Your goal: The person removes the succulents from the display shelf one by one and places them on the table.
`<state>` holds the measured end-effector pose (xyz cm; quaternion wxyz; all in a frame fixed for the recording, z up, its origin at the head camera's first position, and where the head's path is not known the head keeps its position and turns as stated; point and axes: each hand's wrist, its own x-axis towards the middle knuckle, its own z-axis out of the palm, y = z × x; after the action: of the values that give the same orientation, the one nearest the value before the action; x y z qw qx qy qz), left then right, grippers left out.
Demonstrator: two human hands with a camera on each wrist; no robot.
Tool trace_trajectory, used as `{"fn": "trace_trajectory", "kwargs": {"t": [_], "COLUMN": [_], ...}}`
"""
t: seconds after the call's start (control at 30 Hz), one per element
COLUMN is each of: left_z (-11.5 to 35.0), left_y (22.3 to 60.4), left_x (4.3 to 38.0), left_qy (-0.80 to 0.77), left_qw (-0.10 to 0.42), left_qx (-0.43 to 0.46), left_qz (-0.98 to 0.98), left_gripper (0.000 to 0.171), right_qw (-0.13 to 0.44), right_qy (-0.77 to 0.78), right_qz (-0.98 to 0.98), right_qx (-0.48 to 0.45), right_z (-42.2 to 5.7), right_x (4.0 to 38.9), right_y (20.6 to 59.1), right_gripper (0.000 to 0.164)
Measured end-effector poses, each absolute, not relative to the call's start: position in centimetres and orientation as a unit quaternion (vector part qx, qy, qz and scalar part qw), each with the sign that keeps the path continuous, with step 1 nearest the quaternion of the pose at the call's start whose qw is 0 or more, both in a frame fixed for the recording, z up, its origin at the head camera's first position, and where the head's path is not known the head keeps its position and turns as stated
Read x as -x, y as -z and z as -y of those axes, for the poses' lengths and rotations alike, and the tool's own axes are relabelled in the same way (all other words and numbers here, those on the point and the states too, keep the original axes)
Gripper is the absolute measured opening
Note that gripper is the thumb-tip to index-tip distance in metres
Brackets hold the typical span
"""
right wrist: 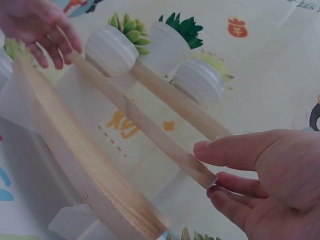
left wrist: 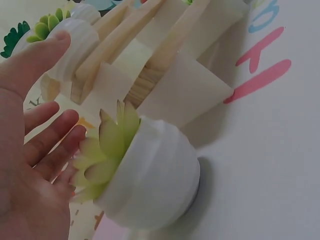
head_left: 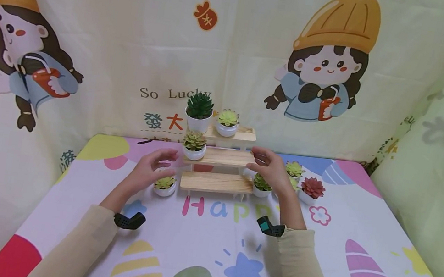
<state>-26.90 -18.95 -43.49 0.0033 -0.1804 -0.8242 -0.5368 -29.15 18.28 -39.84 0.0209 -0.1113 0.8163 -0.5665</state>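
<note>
A three-tier wooden shelf (head_left: 216, 182) stands on the table between both hands. My left hand (head_left: 151, 169), fingers spread and gently bent, is by its left side, above a pale-green potted succulent (left wrist: 150, 175). The left thumb overlaps a white pot on the middle tier in the left wrist view. At the other side, my right hand (head_left: 271, 167) has thumb and fingertips right at the end of the middle board (right wrist: 150, 130). A potted succulent (head_left: 194, 146) sits at the middle board's left end. The top tier bears a dark-green succulent (head_left: 199, 108) and a light-green one (head_left: 227, 123).
Right of the shelf are several potted succulents, including a green one (head_left: 262, 185) under the right hand, a red one (head_left: 312, 189) and a yellow-green one (head_left: 295, 169). A patterned cloth covers the table (head_left: 192, 241); a printed curtain (head_left: 259, 37) hangs close behind.
</note>
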Motion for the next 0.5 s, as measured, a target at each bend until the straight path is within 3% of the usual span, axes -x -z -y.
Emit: {"fn": "trace_trajectory", "kwargs": {"t": [0.5], "left_z": [17.2], "left_y": [42.4], "left_x": [27.9], "left_qy": [0.548], "left_qw": [0.036], "left_qx": [0.157], "left_qz": [0.821], "left_gripper": [0.061], "right_qw": [0.010], "right_qy": [0.573], "right_qz": [-0.811], "right_qx": [0.119], "right_z": [-18.3], "right_x": [29.4], "right_y": [40.1], "right_gripper": [0.059]}}
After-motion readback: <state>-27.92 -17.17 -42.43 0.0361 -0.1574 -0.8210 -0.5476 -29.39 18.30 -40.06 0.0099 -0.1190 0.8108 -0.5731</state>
